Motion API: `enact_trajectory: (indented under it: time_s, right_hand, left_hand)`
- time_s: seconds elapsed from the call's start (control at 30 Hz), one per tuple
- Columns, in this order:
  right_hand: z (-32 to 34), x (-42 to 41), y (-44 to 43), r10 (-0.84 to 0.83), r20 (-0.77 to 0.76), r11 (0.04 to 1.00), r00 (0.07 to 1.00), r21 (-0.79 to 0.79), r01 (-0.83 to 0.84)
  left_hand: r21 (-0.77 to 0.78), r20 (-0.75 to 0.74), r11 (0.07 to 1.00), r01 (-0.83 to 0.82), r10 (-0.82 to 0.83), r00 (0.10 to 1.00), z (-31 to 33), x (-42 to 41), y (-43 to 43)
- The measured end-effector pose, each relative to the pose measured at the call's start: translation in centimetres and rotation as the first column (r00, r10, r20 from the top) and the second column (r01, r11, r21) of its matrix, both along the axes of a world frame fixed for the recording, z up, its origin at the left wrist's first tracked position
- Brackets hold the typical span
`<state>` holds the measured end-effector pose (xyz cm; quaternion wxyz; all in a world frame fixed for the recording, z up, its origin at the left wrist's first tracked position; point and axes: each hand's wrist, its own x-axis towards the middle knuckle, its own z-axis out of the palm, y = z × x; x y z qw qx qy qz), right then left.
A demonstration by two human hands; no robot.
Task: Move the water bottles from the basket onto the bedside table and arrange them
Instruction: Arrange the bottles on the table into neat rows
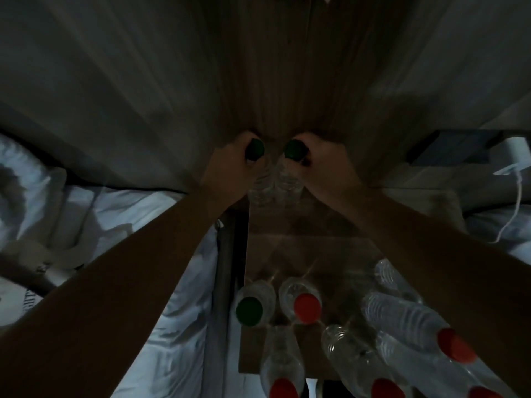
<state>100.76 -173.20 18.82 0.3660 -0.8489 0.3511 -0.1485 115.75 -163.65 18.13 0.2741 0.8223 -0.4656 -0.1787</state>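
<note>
left hand [230, 159] wrapped round a green-cap bottle [255, 149] | right hand [324, 165] gripping its twin [294, 149] just beside, both upright at the counter [301, 225] back | other bottles [306, 307] crowd nearer me

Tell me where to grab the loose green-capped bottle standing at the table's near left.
Grip the green-capped bottle by its neck just under the cap, coming straight down from above. It stands upright, cap toward the camera, and a red-capped bottle stands close on its right, so its sides are cramped.

Wooden bedside table [304, 237] carries upright clear bottles [301, 300], red and green caps
</note>
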Motion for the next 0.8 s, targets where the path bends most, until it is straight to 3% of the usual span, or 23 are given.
enact_trajectory:
  time_s: [0.07, 0.17, 0.27, 0.37, 0.43, 0.67, 0.8]
  right_hand:
    - [0.0, -0.7, 0.3, -0.014, -0.038, 0.997, 0.999, 0.077, 0.017]
    - [0.9, -2.8, 2.0, 0.031, -0.209, 0.998, 0.977, 0.056, -0.02]
    - [2.8, -4.6, 5.1, 0.293, -0.282, 0.952, 0.914, 0.179, -0.249]
    - [4.6, -4.6, 8.1, 0.627, -0.262, 0.777, 0.734, 0.285, -0.562]
    - [4.1, -3.9, 9.5, 0.74, -0.308, 0.672, 0.597, 0.315, -0.67]
    - [0.2, -2.6, 11.3, 0.825, -0.311, 0.561, 0.472, 0.34, -0.755]
    - [-0.2, -2.7, 11.1, 0.815, -0.284, 0.574, 0.505, 0.277, -0.771]
  left_hand:
    - [0.024, 0.003, 1.0, 0.014, -0.014, 1.0, 0.0, 0.0, 0.5]
    - [0.097, -0.018, 0.993, 0.061, -0.059, 0.998, 0.4, 0.1, 1.2]
    - [0.136, 0.017, 0.985, 0.107, -0.11, 0.994, 1.0, 0.2, 1.2]
    - [0.147, 0.047, 0.981, 0.129, -0.138, 0.989, 1.1, 0.3, 1.2]
    - [0.133, 0.065, 0.981, 0.139, -0.149, 0.987, 0.9, 0.5, 1.2]
    - [0.091, 0.057, 0.982, 0.164, -0.17, 0.984, 0.4, 0.6, 1.2]
    - [0.076, 0.021, 0.981, 0.18, -0.182, 0.983, 0.1, 1.1, 1.1]
